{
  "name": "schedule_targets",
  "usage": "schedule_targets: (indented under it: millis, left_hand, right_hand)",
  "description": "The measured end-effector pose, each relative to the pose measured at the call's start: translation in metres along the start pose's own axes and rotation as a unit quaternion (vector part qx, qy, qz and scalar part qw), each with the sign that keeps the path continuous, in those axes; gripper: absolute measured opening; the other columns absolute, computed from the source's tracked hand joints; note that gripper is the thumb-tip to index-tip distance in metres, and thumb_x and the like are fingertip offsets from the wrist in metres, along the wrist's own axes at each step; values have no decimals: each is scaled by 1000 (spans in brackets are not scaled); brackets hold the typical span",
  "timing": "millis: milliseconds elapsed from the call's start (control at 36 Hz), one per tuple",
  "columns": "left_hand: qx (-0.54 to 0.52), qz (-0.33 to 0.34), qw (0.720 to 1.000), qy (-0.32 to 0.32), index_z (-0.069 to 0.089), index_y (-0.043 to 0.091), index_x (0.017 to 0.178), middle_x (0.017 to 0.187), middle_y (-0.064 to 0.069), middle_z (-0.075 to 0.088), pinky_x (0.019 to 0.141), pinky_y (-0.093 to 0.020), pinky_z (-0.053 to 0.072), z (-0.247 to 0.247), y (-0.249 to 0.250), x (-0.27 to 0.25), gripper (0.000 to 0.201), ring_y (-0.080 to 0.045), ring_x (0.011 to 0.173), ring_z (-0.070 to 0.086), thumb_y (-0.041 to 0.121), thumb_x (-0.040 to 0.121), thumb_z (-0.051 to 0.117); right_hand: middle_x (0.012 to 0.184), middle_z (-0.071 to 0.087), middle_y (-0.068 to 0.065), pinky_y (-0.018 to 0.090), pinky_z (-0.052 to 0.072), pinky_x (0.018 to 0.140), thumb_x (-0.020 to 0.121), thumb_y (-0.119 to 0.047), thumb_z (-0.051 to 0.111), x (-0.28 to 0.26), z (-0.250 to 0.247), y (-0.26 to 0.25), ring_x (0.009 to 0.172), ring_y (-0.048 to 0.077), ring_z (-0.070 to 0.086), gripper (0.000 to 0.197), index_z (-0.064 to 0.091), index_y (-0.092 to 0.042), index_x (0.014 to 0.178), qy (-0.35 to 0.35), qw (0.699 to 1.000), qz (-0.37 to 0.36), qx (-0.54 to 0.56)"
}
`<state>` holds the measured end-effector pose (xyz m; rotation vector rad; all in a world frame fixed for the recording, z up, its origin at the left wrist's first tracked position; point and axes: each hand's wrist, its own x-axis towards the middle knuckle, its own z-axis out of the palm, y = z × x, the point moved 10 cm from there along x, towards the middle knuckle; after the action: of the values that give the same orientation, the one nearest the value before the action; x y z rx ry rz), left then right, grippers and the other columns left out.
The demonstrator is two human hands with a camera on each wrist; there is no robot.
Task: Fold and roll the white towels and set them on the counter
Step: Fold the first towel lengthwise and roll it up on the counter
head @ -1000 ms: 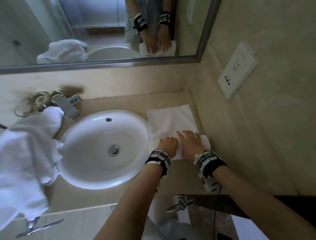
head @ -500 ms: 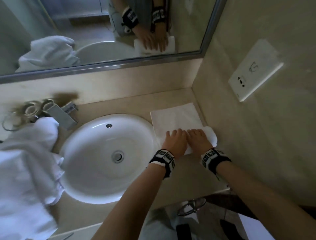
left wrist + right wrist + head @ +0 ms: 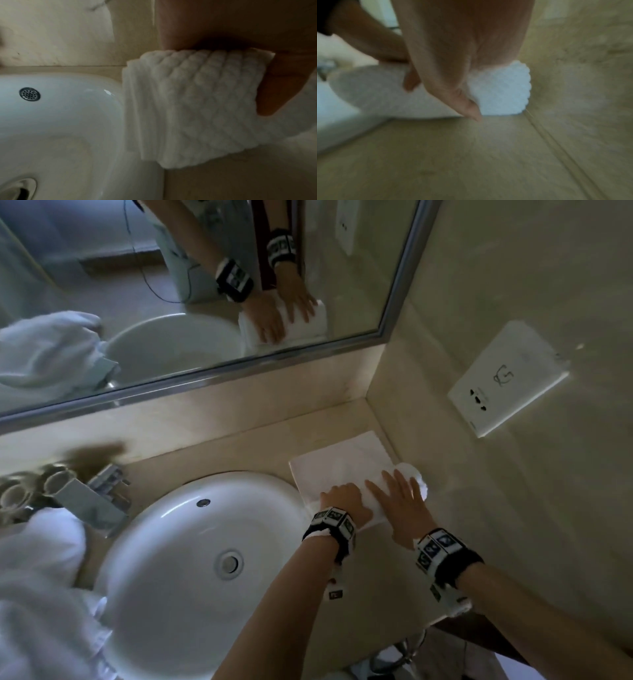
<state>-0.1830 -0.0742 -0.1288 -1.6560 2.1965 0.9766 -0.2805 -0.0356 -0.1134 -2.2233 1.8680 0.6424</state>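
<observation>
A white towel (image 3: pixel 342 460) lies folded flat on the beige counter (image 3: pixel 239 446), to the right of the sink. Its near part is wound into a thick roll (image 3: pixel 416 477) whose right end sits close to the side wall. My left hand (image 3: pixel 342 499) curls over the roll's left part; the left wrist view shows the quilted roll (image 3: pixel 197 108) under my palm with my thumb (image 3: pixel 283 88) against it. My right hand (image 3: pixel 394 494) presses on the roll with straight, spread fingers. In the right wrist view, its thumb (image 3: pixel 471 106) points down beside the roll's end (image 3: pixel 503 89).
The round white sink (image 3: pixel 154 577) fills the counter's middle, with a chrome faucet (image 3: pixel 99 501) behind it. A heap of white towels (image 3: pixel 37 594) lies at the left. A mirror (image 3: pixel 171 285) spans the back wall, and a white socket plate (image 3: pixel 507 378) is on the right wall.
Both hands have pushed the roll away from the counter's front edge toward the back wall. The roll is thicker and the flat part shorter. My right fingers have spread out.
</observation>
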Motion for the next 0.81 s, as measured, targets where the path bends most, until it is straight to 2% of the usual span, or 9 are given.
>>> schedule_targets:
  millis: [83,139,194,250,333,472,639,722,806]
  left_hand:
    - [-44,-6,998,-40,54,14,98,102,-9,61,87,-40,49,-4,-4,2,28,-32,98,59,31,77,55]
    - [-74,-15,994,-76,52,14,92,100,-9,60,83,-38,50,-6,-8,3,23,-32,95,59,28,75,57]
    - [-77,-24,994,-77,53,12,104,115,-11,59,92,-42,46,-12,-12,8,34,-32,105,55,29,75,58]
    - [-5,-7,1000,-19,44,10,127,131,-12,48,103,-47,35,-24,-10,14,58,-32,119,46,38,79,56]
    - [159,57,983,71,20,6,144,143,-14,31,107,-51,25,-28,13,6,86,-33,129,32,46,78,57]
    - [267,40,961,57,-14,-2,147,157,-21,-4,110,-64,9,-2,5,6,117,-37,145,0,50,77,63]
    - [245,63,966,61,-3,-3,149,155,-23,12,112,-59,20,-17,3,13,84,-37,143,15,28,93,52]
    - [237,66,968,49,3,-3,148,149,-23,22,109,-56,26,-23,0,18,98,-37,136,26,31,82,66]
    - [195,75,977,31,9,-1,147,144,-18,32,105,-51,32,-31,-7,31,98,-33,128,36,34,78,69]
  right_hand:
    - [139,48,19,59,26,108,36,-8,82,9,3,-3,133,41,37,122,26,-21,143,45,999,-21,-8]
    - [124,59,19,62,34,103,30,-14,83,26,3,-2,119,42,52,115,37,-18,135,65,997,-38,-19]
    - [112,62,16,62,39,98,27,-25,85,44,-7,-7,107,40,59,108,44,-17,127,43,997,-54,-18]
    - [117,56,12,59,33,105,42,-31,83,60,-20,-11,111,36,55,96,44,-20,129,2,998,-54,-6]
    - [131,47,6,49,21,112,77,-35,61,83,-41,-12,123,30,43,66,35,-24,136,-27,999,-24,2]
    - [132,49,8,48,18,114,86,-42,43,107,-39,-13,125,31,43,50,39,-24,133,-69,997,-7,21]
    - [149,31,10,46,10,119,86,-33,46,106,-42,-9,139,29,25,62,28,-19,144,-29,998,-13,57]
    - [156,10,13,44,1,120,78,-24,61,98,-43,-9,145,31,6,88,11,-16,150,-28,998,-19,50]
    - [154,16,20,47,9,119,67,-27,76,87,-49,-13,144,36,15,104,16,-7,150,11,999,-30,25]
